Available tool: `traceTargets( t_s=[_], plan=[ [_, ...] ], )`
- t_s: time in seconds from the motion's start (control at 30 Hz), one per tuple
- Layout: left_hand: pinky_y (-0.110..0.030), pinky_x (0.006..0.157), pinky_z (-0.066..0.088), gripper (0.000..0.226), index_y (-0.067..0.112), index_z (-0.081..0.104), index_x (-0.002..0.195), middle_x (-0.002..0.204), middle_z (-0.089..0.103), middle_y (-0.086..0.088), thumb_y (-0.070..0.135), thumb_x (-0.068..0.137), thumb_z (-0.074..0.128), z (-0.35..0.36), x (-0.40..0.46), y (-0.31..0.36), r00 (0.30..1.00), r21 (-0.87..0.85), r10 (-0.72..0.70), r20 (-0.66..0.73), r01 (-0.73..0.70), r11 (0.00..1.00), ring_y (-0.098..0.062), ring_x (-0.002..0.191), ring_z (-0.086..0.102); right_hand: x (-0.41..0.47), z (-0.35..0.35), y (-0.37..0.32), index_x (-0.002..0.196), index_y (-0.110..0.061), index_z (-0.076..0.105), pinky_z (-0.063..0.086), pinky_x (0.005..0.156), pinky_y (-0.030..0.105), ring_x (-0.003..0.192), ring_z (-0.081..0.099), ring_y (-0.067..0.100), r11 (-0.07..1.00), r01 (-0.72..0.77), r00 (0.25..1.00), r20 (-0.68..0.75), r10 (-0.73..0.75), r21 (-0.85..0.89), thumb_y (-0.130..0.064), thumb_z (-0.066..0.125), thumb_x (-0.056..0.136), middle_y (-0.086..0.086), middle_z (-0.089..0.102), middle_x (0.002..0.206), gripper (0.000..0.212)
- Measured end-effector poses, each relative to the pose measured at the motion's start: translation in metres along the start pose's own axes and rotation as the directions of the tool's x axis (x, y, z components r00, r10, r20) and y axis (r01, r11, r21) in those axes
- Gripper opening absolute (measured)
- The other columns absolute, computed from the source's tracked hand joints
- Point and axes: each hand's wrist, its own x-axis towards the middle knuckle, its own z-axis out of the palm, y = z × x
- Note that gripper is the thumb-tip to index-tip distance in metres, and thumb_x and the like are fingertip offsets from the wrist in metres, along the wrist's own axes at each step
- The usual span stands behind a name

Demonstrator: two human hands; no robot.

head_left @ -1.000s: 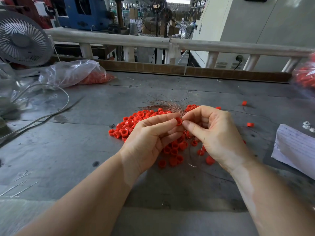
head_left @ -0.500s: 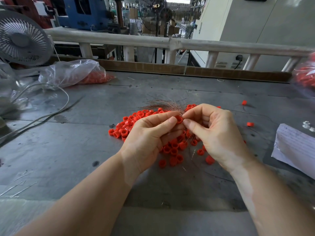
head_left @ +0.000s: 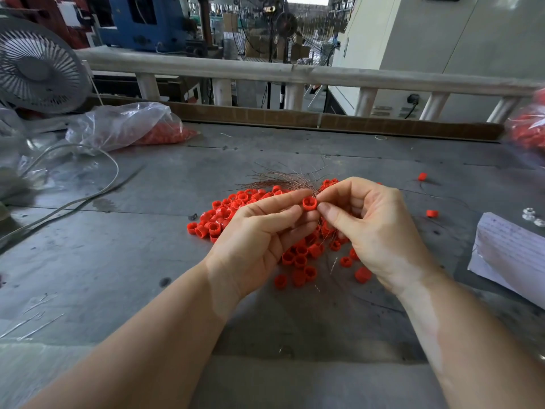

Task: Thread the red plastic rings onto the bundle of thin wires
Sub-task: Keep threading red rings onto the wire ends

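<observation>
A pile of red plastic rings lies on the grey metal table, spreading under both hands. My left hand pinches one red ring between thumb and fingertips. My right hand pinches the bundle of thin coppery wires right beside that ring, fingertips touching it. The wire ends fan out to the left behind the hands. The lower part of the bundle is hidden by my palms.
A clear bag of red rings and a white fan sit at the far left, with a cable across the table. Another bag of rings is at the right edge, white paper near right. Stray rings lie right.
My left hand has turned the pinched ring so more of it shows between the fingertips. Both hands stay in nearly the same place.
</observation>
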Motion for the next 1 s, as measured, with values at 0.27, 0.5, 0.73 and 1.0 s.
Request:
traceTargets(
  t_s=[0.27,0.5,0.73,1.0],
  plan=[
    [-0.021,0.065,0.057,0.021,0.005,0.075,0.08,0.077,0.072,-0.01,0.002,0.066,0.06,0.0011,-0.0018,-0.0005,1.0,0.006,0.013,0.006,-0.013,1.0,-0.013,0.069,0.07,-0.0001,0.0,0.0004,0.076,-0.023,0.066,0.042,0.058,0.009,0.063,0.059,0.0,1.0,0.001,1.0,0.007,-0.001,-0.021,-0.001,0.067,0.083,-0.006,0.069,0.071,0.023],
    [-0.019,0.061,0.056,0.019,0.008,0.076,0.075,0.074,0.072,-0.008,0.003,0.066,0.061,0.0004,-0.0008,-0.0014,1.0,0.004,0.012,0.002,-0.012,1.0,-0.012,0.066,0.069,-0.0005,0.001,-0.0009,0.078,-0.021,0.065,0.044,0.063,0.01,0.066,0.06,0.001,0.999,0.005,1.0,0.027,-0.004,-0.032,0.002,0.065,0.084,-0.007,0.068,0.071,0.024],
    [-0.02,0.063,0.057,0.019,0.006,0.076,0.076,0.075,0.071,-0.01,0.001,0.066,0.061,0.0005,-0.0004,-0.0013,1.0,-0.021,-0.005,-0.002,0.005,1.0,-0.013,0.068,0.07,-0.0008,0.0016,-0.0018,0.081,-0.02,0.066,0.046,0.066,0.012,0.068,0.062,0.003,0.993,0.035,0.999,0.027,-0.032,-0.11,0.0,0.064,0.085,-0.006,0.069,0.074,0.02],
    [-0.021,0.063,0.057,0.023,0.001,0.075,0.079,0.076,0.071,-0.011,-0.004,0.065,0.057,0.0021,-0.0012,0.0001,0.999,-0.037,-0.035,-0.012,0.034,0.999,-0.015,0.068,0.07,-0.0015,0.001,-0.0028,0.082,-0.017,0.066,0.049,0.068,0.014,0.07,0.065,0.008,0.993,0.02,1.0,0.015,-0.018,-0.121,0.0,0.064,0.085,-0.002,0.07,0.075,0.018]
  ],
)
